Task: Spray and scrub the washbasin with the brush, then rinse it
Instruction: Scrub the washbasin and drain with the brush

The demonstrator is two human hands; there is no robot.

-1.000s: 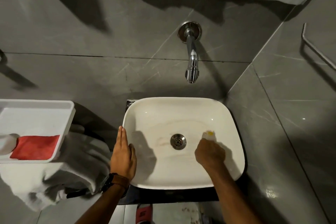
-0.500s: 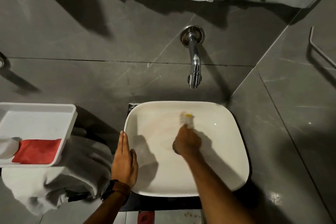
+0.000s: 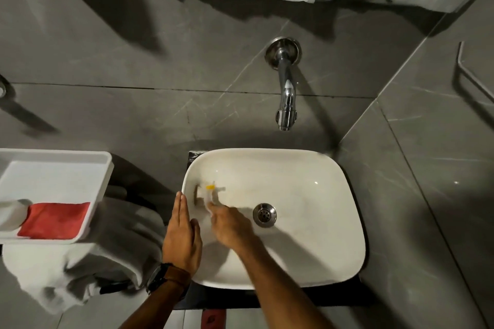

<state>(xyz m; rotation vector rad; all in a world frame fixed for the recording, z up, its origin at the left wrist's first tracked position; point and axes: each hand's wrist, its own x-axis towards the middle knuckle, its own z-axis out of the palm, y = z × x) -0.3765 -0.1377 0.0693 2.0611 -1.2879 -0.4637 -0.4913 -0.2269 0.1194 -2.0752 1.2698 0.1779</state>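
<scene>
The white washbasin point(image 3: 328, 173) sits below a chrome wall tap point(image 3: 286, 99), its metal drain point(image 3: 264, 214) in the middle. My right hand point(image 3: 231, 227) is inside the bowl, closed around a small brush point(image 3: 211, 191) with a yellow mark; the brush is blurred and presses against the basin's left inner wall. My left hand point(image 3: 181, 238) lies flat, fingers together, on the basin's left rim, a watch on its wrist. No water runs from the tap.
A white tray point(image 3: 61, 165) at the left holds a red cloth point(image 3: 53, 220) and a pale object. A white towel point(image 3: 80, 262) hangs below it. Grey tiled walls surround the basin; a metal rail point(image 3: 470, 75) is on the right wall.
My right hand swept the brush from the right side of the bowl, across the back, to the left inner wall. My left hand stayed on the rim.
</scene>
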